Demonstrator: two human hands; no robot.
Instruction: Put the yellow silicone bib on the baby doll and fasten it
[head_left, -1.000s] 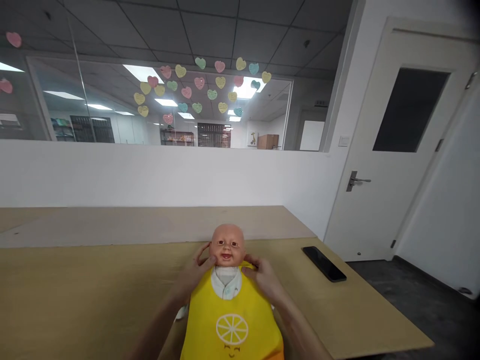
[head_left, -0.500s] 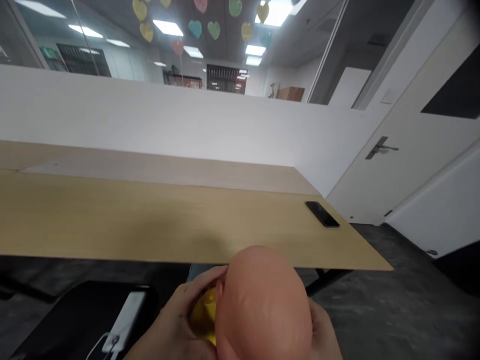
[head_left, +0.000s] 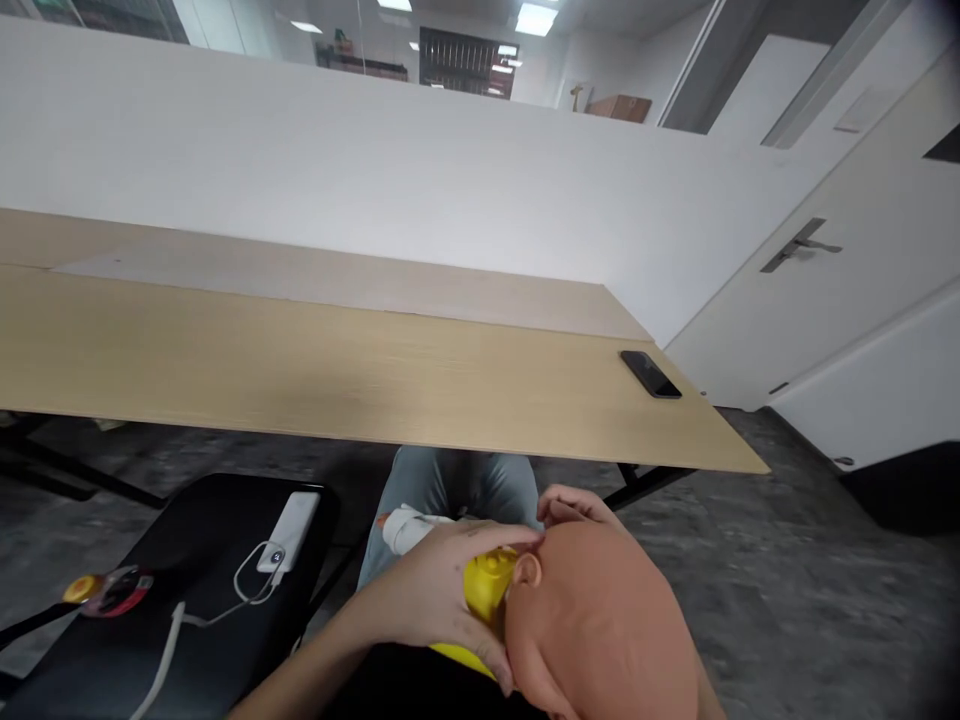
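A bald baby doll (head_left: 600, 620) lies over my lap, its large head closest to me and one ear showing. A white-sleeved doll arm (head_left: 411, 527) sticks out by my left knee. Between the doll's head and my left palm is a shiny yellow thing (head_left: 487, 585) whose kind I cannot make out. My left hand (head_left: 442, 590) curves around it, fingertips and thumb reaching the head beside the ear. On the far side of the head, my right hand (head_left: 577, 503) has bent fingers against the doll's face side; the head hides the rest of that hand.
A wooden table (head_left: 360, 370) stands in front of my knees, with a black phone (head_left: 650, 375) at its right end. To my left, a black seat (head_left: 202, 570) bears a white power bank (head_left: 289, 530) with cables. A white door (head_left: 847, 290) is at the right.
My view has tilted down, bringing my legs and more of the seat into sight. The doll's head has shifted right and turned, showing its ear, and my right fingers now show beyond it.
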